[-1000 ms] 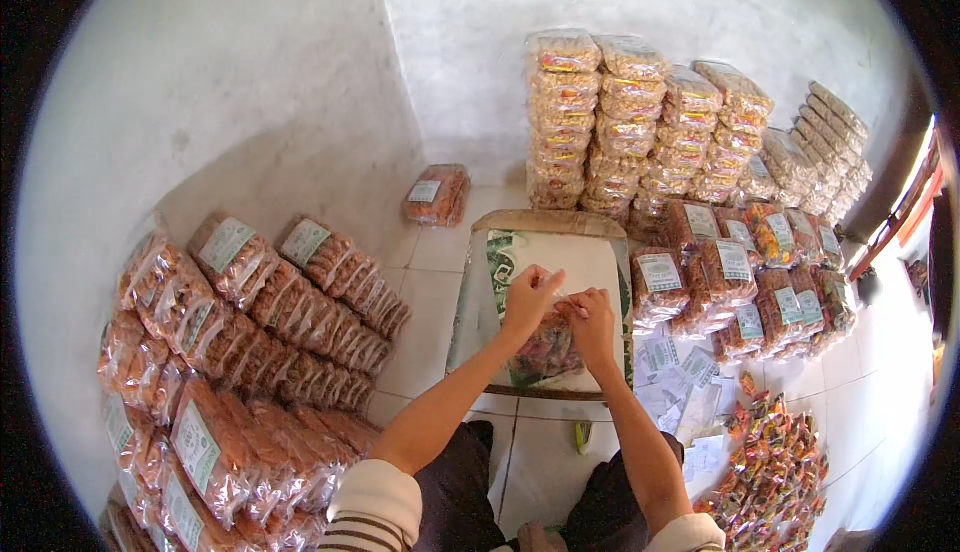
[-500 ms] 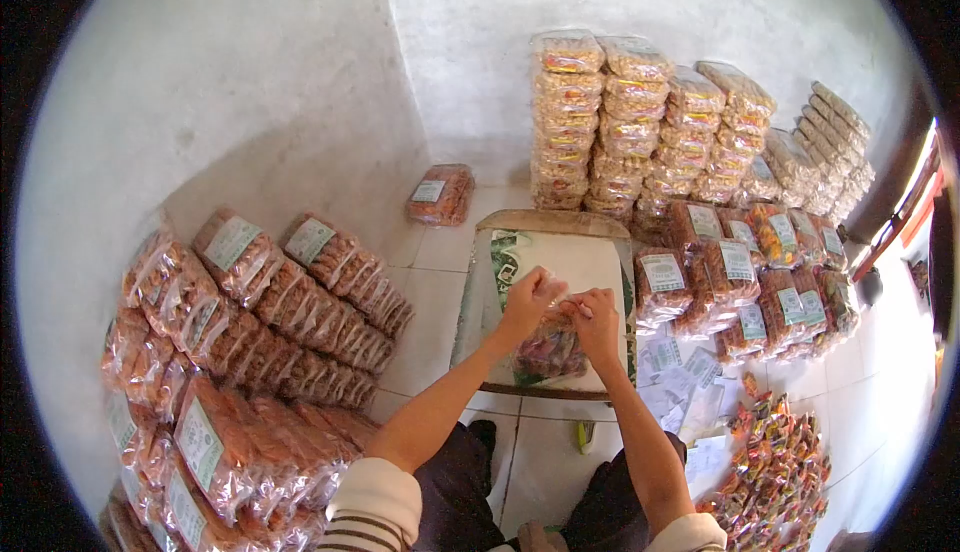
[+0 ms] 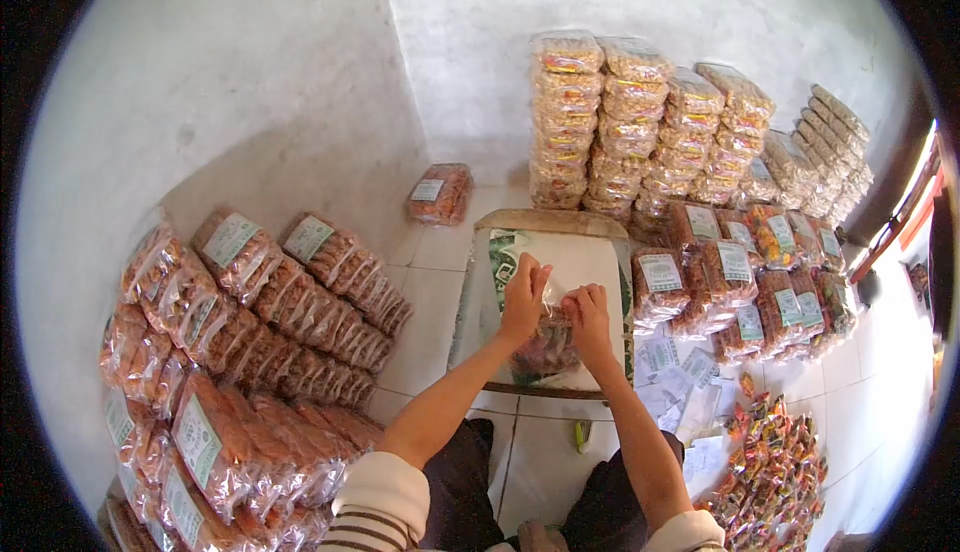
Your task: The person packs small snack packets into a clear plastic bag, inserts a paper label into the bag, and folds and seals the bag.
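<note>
A clear plastic bag (image 3: pixel 545 344) with small wrapped packets inside lies on a low table with a white top (image 3: pixel 592 244). My left hand (image 3: pixel 524 300) is closed on the left side of the bag's upper edge, fingers pointing away from me. My right hand (image 3: pixel 590 320) pinches the upper edge on the right. Thin transparent film stretches between the two hands. My forearms partly cover the bag, so I cannot make out its contents exactly.
Packed brown snack bags (image 3: pixel 310 312) are piled at left; one pack (image 3: pixel 440 195) lies by the wall. Tall stacks of pale snack packs (image 3: pixel 567 122) stand behind. Labelled packs (image 3: pixel 728 262), loose paper labels (image 3: pixel 672 377) and a heap of small packets (image 3: pixel 770 477) are at right.
My left hand has turned more upright and my hands have shifted slightly along the bag's upper edge. More of the clear film shows between them.
</note>
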Available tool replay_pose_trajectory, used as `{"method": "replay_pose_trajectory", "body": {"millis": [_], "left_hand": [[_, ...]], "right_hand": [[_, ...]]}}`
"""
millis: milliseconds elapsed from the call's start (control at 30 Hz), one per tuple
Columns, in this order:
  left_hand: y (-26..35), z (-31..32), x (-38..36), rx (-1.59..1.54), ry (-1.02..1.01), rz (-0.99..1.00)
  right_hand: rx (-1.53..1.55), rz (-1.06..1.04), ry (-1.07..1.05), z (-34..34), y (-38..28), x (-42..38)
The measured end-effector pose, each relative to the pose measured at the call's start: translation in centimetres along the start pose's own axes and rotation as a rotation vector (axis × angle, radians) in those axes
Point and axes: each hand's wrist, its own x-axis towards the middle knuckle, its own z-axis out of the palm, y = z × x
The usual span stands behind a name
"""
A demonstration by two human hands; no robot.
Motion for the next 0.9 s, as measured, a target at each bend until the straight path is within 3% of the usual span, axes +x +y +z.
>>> {"method": "replay_pose_trajectory", "body": {"millis": [300, 367, 567, 633, 667, 733, 767, 833, 900], "left_hand": [[0.3, -0.8, -0.2, 0.034, -0.012, -0.041], [0.5, -0.8, -0.3, 0.040, -0.017, -0.053], [-1.4, -0.8, 0.0, -0.087, -0.051, -0.032], [-0.9, -1.3, 0.2, -0.286, 0.081, -0.283], [-0.7, -2.1, 0.1, -0.286, 0.080, -0.285], [-0.2, -3.9, -0.4, 0.220, 0.289, 0.065], [0.2, -4.1, -1.4, 0.222, 0.290, 0.065], [0.8, -4.8, -4.0, 0.380, -0.171, 0.209], [2.0, -4.0, -5.7, 0.503, -0.275, 0.227]], "right_hand": [[-0.023, 0.024, 0.049, 1.0, -0.4, 0.1], [-0.006, 0.187, -0.008, 0.9, -0.5, 0.0], [-0.008, 0.231, 0.020, 1.3, -0.4, 0.2], [0.031, 0.260, 0.042, 1.4, -0.6, 0.0], [0.068, 0.294, 0.069, 1.4, -0.6, -0.1], [0.044, 0.288, 0.114, 1.2, -1.0, 0.0], [0.022, 0.280, 0.158, 1.1, -1.2, 0.1], [-0.003, 0.232, 0.195, 1.2, -1.2, 0.3], [-0.024, 0.196, 0.224, 1.5, -1.3, 0.1]]}}
